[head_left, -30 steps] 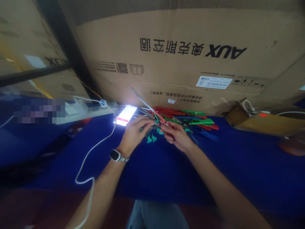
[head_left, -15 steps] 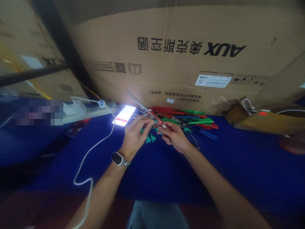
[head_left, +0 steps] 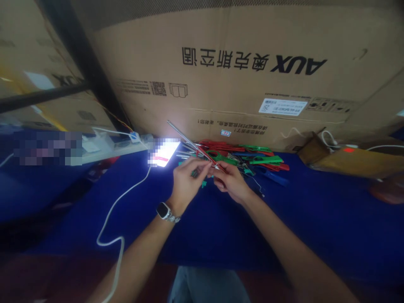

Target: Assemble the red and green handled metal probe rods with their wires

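Blue cloth table, cardboard box behind; left hand grip pinches small green piece, right hand pinches thin metal rod.

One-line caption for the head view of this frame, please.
Left hand and right hand pinch a thin metal rod over a blue cloth, red and green clips behind.

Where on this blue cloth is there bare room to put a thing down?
Bare: the cloth right of the right hand, before the wooden box; also between white cable and left hand. Crowded: the clip pile and phone by the carton.
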A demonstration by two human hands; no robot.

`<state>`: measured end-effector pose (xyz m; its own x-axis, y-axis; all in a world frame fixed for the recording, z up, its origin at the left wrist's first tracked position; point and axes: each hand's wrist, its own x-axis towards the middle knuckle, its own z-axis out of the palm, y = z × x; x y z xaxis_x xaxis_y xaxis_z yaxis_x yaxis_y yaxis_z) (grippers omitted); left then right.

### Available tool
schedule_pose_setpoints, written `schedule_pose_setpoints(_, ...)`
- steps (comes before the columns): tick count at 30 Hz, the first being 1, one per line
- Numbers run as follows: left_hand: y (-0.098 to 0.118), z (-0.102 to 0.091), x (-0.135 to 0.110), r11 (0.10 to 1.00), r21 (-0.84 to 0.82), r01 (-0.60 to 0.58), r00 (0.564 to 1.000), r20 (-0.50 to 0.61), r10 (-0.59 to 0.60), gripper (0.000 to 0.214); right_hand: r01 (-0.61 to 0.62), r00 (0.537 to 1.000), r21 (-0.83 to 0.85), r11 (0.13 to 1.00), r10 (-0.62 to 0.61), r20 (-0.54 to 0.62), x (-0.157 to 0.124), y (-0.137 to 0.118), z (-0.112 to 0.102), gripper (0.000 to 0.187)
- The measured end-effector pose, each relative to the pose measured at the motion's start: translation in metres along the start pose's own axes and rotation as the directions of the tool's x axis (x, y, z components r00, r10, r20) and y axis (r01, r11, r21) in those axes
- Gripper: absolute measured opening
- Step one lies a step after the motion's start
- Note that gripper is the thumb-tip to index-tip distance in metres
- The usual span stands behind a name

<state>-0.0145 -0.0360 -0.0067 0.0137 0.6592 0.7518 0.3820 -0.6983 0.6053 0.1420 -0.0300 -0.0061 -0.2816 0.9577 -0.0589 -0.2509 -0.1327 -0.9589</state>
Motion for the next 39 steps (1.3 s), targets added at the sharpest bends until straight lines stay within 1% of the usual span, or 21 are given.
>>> schedule_pose_setpoints(2,0.003,0.000,0.000,0.998,-0.060,0.012,0.995,0.095,-0.006,0.010,0.004,1.000,0.007,1.000,-0.004,-0.003,0.000,0.000,-0.001,0.036)
schedule_pose_setpoints(4,0.004,-0.003,0.002,0.993,-0.106,0.061,0.992,0.120,-0.048,0.020,-0.006,1.000,0.010,1.000,0.006,0.002,0.000,-0.001,-0.002,0.036)
schedule_pose_setpoints(6,0.001,-0.005,0.005,0.972,-0.171,0.158,0.987,0.042,-0.153,0.025,-0.018,1.000,0.013,1.000,0.017,0.021,-0.001,-0.003,-0.002,0.036)
schedule_pose_setpoints(7,-0.001,-0.005,0.007,0.953,-0.217,0.212,0.975,-0.022,-0.222,0.022,-0.023,0.999,0.016,1.000,0.023,0.036,-0.002,-0.004,-0.002,0.036)
schedule_pose_setpoints(9,-0.008,-0.004,0.010,0.892,-0.332,0.306,0.915,-0.155,-0.372,0.011,-0.029,0.997,0.027,0.999,0.027,0.070,-0.003,-0.005,-0.002,0.034)
schedule_pose_setpoints(10,-0.011,-0.003,0.011,0.862,-0.387,0.327,0.876,-0.217,-0.430,0.014,-0.029,0.996,0.032,0.999,0.026,0.088,-0.003,-0.005,-0.001,0.033)
schedule_pose_setpoints(11,-0.014,-0.002,0.012,0.824,-0.445,0.351,0.835,-0.248,-0.491,0.021,-0.025,0.995,0.038,0.999,0.021,0.102,-0.003,-0.005,-0.001,0.032)
schedule_pose_setpoints(12,-0.016,-0.001,0.013,0.771,-0.509,0.384,0.797,-0.240,-0.555,0.026,-0.021,0.993,0.046,0.999,0.016,0.116,-0.003,-0.005,-0.002,0.032)
schedule_pose_setpoints(13,-0.016,-0.001,0.014,0.696,-0.577,0.428,0.764,-0.181,-0.620,0.029,-0.019,0.992,0.054,0.998,0.012,0.128,-0.004,-0.005,-0.002,0.031)
schedule_pose_setpoints(14,-0.016,-0.003,0.015,0.604,-0.627,0.493,0.745,-0.055,-0.665,0.030,-0.016,0.991,0.062,0.998,0.007,0.137,-0.004,-0.005,-0.002,0.030)
schedule_pose_setpoints(15,-0.015,-0.005,0.016,0.513,-0.649,0.562,0.733,0.104,-0.672,0.029,-0.014,0.990,0.067,0.998,0.004,0.141,-0.003,-0.005,-0.003,0.030)
schedule_pose_setpoints(16,-0.013,-0.007,0.016,0.446,-0.645,0.620,0.721,0.244,-0.649,0.029,-0.013,0.990,0.069,0.998,0.004,0.141,-0.003,-0.005,-0.004,0.030)
schedule_pose_setpoints(17,-0.012,-0.010,0.017,0.418,-0.632,0.652,0.715,0.329,-0.617,0.029,-0.013,0.990,0.067,0.998,0.003,0.141,-0.003,-0.004,-0.004,0.030)
schedule_pose_setpoints(19,-0.009,-0.015,0.018,0.436,-0.583,0.685,0.708,0.395,-0.585,0.029,-0.010,0.990,0.052,0.999,0.003,0.139,-0.003,-0.004,-0.005,0.031)
schedule_pose_setpoints(22,-0.008,-0.018,0.017,0.510,-0.510,0.692,0.715,0.392,-0.578,0.031,-0.006,0.992,0.029,1.000,0.002,0.127,-0.004,-0.005,-0.004,0.033)
schedule_pose_setpoints(24,-0.010,-0.019,0.016,0.565,-0.468,0.679,0.733,0.399,-0.550,0.030,-0.005,0.995,0.016,1.000,0.004,0.099,-0.003,-0.006,-0.004,0.034)
schedule_pose_setpoints(28,-0.015,-0.020,0.014,0.690,-0.359,0.629,0.766,0.439,-0.469,0.019,0.004,0.999,-0.011,1.000,-0.004,0.051,-0.002,-0.005,-0.004,0.036)
schedule_pose_setpoints(31,-0.019,-0.020,0.013,0.749,-0.300,0.590,0.783,0.439,-0.441,0.017,0.015,0.999,-0.044,0.999,-0.014,0.029,-0.001,-0.003,-0.003,0.037)
schedule_pose_setpoints(33,-0.020,-0.018,0.012,0.788,-0.276,0.551,0.813,0.391,-0.431,0.016,0.020,1.000,-0.064,0.998,-0.019,0.016,0.000,-0.001,-0.003,0.037)
schedule_pose_setpoints(37,-0.015,-0.009,0.011,0.855,-0.257,0.451,0.890,0.197,-0.411,0.011,0.025,0.999,-0.088,0.996,-0.027,-0.020,0.002,0.003,-0.001,0.038)
schedule_pose_setpoints(39,-0.012,-0.005,0.009,0.884,-0.237,0.403,0.915,0.140,-0.380,0.011,0.026,0.999,-0.098,0.995,-0.030,-0.040,0.002,0.004,-0.001,0.037)
